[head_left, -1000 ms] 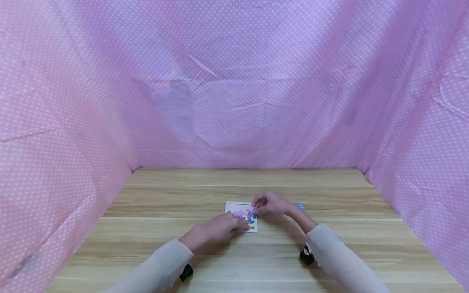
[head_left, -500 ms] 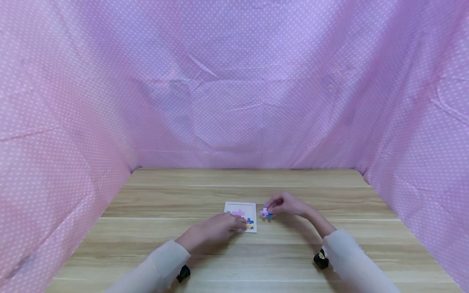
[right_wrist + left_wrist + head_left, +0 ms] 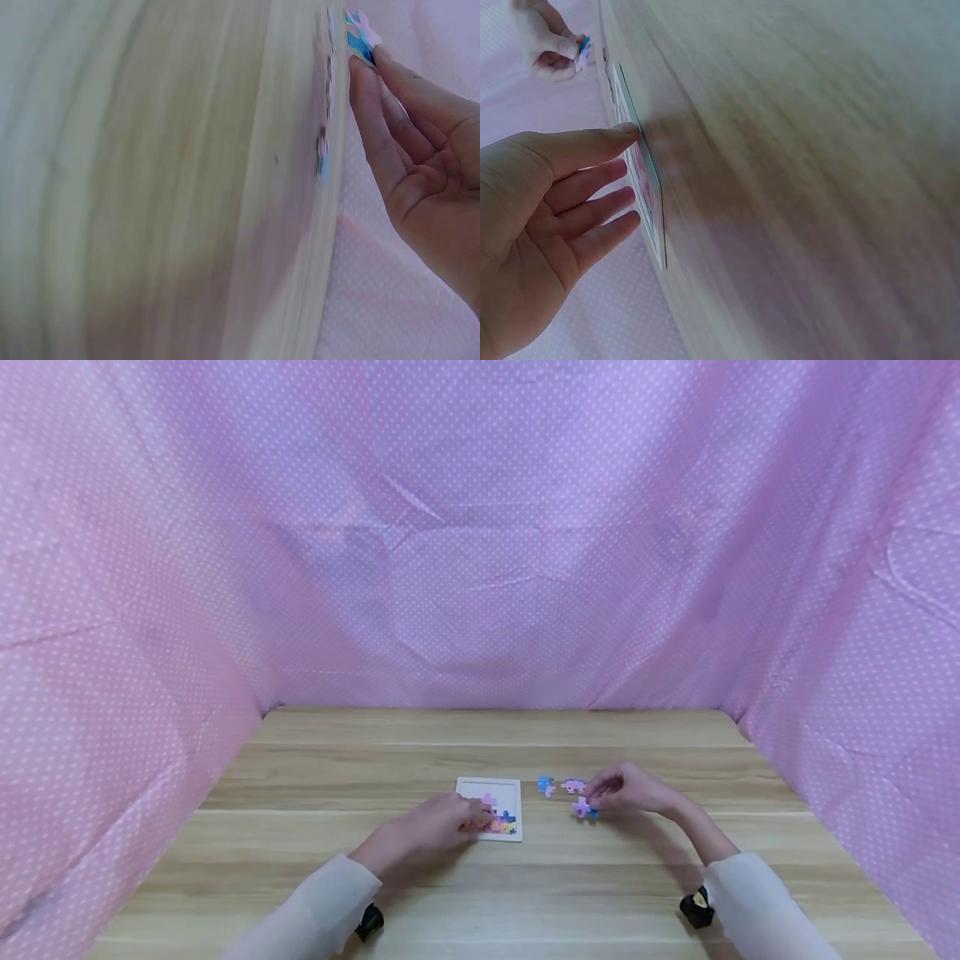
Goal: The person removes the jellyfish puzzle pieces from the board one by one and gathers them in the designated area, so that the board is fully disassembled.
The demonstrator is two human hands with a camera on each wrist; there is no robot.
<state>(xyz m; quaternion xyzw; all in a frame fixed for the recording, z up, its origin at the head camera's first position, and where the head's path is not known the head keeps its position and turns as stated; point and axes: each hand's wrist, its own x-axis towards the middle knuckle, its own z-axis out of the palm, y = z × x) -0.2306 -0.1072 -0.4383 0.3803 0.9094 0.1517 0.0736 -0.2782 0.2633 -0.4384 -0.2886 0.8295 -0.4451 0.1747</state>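
My right hand (image 3: 628, 789) pinches a pink and blue jigsaw piece (image 3: 582, 808) between thumb and fingertips. In the right wrist view that jigsaw piece (image 3: 361, 45) is off the table, at the tips of the thumb and a finger. My left hand (image 3: 442, 821) rests over the near left part of a white-framed puzzle board (image 3: 519, 802). Its fingers are loosely extended and hold no piece in the left wrist view, where the thumb is at the edge of the board (image 3: 658, 196). Coloured jigsaw pieces (image 3: 504, 825) fill the board's lower part, with a pink one above; the left hand hides some.
Right of the board lie a blue and pink jigsaw piece (image 3: 547, 786) and a pink one (image 3: 574, 786). The wooden table (image 3: 360, 760) spreads all around. Pink dotted cloth (image 3: 480, 610) hangs behind it and on both sides.
My right hand has moved right, away from the board, carrying the jigsaw piece with it. The two loose pieces beside the board have come into sight. My left hand has shifted slightly left.
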